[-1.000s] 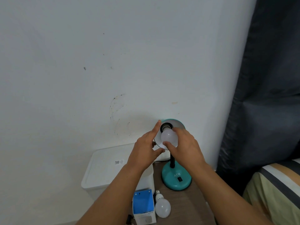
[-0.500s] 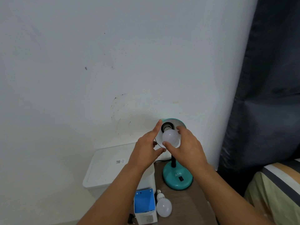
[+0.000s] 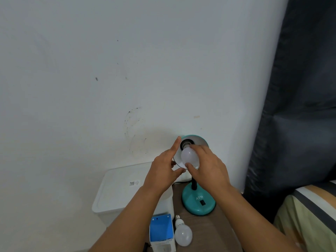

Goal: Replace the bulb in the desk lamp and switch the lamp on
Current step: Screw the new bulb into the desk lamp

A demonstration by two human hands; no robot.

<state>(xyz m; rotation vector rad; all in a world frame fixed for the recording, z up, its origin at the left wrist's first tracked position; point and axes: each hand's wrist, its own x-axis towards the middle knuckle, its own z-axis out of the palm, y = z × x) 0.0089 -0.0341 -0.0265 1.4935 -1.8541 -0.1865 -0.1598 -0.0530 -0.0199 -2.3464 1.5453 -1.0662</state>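
Note:
A teal desk lamp stands on a small wooden table, its round base (image 3: 198, 201) carrying a black switch (image 3: 202, 202). The shade (image 3: 197, 139) faces me, with the dark socket inside. A white bulb (image 3: 189, 156) sits with its neck at the socket. My right hand (image 3: 207, 167) grips this bulb, thumb below and fingers over the top. My left hand (image 3: 163, 168) holds the shade's left rim, index finger up along it. A second white bulb (image 3: 183, 233) lies on the table by a blue-and-white bulb box (image 3: 161, 231).
A white lidded plastic bin (image 3: 120, 190) stands left of the table against the white wall. A dark curtain (image 3: 300, 106) hangs at the right, above a striped bed cover (image 3: 309, 215). A black cable (image 3: 179, 182) runs behind the lamp's base.
My right hand has shifted its grip around the bulb at the socket, fingers now further over the top. My left hand stays on the shade's rim.

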